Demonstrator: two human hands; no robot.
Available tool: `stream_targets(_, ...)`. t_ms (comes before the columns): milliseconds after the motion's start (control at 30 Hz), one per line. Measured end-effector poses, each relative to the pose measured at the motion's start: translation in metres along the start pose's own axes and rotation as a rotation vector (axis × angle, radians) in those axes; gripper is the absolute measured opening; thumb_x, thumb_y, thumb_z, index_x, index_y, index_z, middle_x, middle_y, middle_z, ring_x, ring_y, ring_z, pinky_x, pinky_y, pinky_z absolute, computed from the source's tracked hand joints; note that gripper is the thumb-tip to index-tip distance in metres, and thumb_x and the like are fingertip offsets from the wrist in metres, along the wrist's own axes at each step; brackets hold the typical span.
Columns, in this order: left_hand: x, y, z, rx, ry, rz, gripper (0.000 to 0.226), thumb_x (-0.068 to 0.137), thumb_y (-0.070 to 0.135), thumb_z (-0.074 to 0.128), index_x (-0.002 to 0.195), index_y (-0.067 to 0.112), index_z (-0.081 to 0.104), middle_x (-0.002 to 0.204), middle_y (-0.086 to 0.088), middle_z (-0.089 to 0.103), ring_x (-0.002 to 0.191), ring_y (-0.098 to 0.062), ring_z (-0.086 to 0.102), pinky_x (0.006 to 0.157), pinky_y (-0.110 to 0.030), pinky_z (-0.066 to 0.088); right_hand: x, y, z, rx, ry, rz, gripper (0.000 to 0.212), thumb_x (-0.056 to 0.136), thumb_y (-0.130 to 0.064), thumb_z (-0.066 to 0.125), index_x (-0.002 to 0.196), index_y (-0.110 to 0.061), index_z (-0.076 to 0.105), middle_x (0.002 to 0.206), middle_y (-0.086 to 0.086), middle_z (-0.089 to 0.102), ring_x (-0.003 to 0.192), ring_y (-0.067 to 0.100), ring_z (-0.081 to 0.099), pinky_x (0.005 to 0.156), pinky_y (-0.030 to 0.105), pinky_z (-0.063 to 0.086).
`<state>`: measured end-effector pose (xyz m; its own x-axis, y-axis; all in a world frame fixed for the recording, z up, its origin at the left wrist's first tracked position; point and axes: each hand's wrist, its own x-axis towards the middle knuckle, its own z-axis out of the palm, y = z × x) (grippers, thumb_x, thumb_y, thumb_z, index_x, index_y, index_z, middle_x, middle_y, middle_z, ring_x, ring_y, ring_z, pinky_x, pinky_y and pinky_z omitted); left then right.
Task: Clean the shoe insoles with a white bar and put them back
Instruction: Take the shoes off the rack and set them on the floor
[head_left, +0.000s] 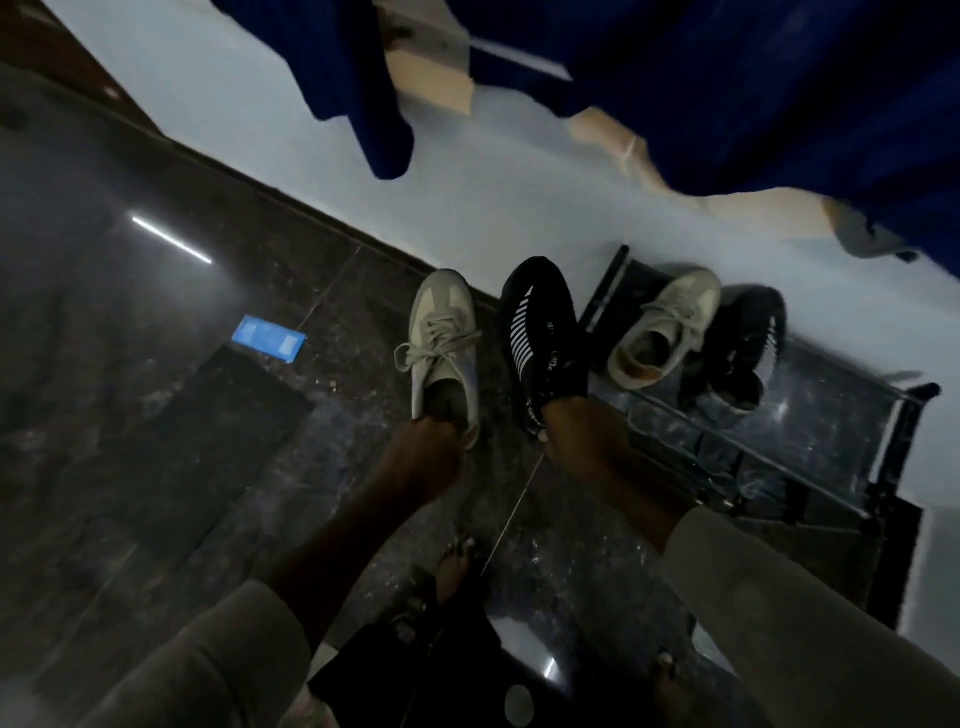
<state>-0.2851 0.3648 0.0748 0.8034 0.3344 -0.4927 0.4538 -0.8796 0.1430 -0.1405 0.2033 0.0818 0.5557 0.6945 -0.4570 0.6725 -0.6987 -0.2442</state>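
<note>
Above the dark floor (156, 415), the left hand (431, 452) grips one beige sneaker (441, 343), the right hand (576, 431) grips one black shoe (540, 332); a second beige sneaker (670, 327) and second black shoe (748, 343) sit on the rack (904, 415), right of frame.

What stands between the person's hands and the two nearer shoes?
Nothing visible. The left hand grips the beige shoe at its heel opening, and the right hand grips the black shoe.

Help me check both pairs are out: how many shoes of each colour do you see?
Beige: 2, held beige shoe, racked beige shoe
Black: 2, held black shoe, racked black shoe
Total: 4 shoes
</note>
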Motion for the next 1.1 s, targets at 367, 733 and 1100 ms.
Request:
stream_targets(367,0.11,-0.103,0.147,-0.235,-0.136,-0.15,0.023,0.097,0.025,0.06,0.116,0.016,0.068,0.105,-0.005,0.071,0.083,-0.021,0.069,0.062,-0.028,0.052,0.157,-0.031,0.141,-0.082,-0.224,-0.003,0.025,0.098,-0.024,0.06,0.119,-0.012,0.063,0.124,0.013,0.064,0.113,0.035,0.063,0.09,0.04,0.054)
stream_targets(733,0.239,-0.159,0.317,-0.282,-0.154,-0.134,0.024,0.103,0.03,0.055,0.116,0.012,0.065,0.113,-0.008,0.07,0.101,-0.029,0.07,0.068,-0.031,0.044,0.302,0.0,0.317,-0.14,-0.349,-0.019,0.026,0.096,-0.024,0.061,0.119,-0.013,0.06,0.123,0.014,0.06,0.112,0.038,0.062,0.089,0.043,0.052)
stream_targets(1100,0.337,-0.182,0.441,-0.312,-0.163,-0.138,0.029,0.099,0.033,0.059,0.115,0.01,0.066,0.116,-0.012,0.07,0.107,-0.035,0.068,0.078,-0.036,0.05,0.39,0.035,0.447,-0.132,-0.299,-0.057,0.023,0.095,-0.027,0.063,0.114,-0.013,0.064,0.119,0.013,0.063,0.109,0.038,0.064,0.086,0.043,0.053)
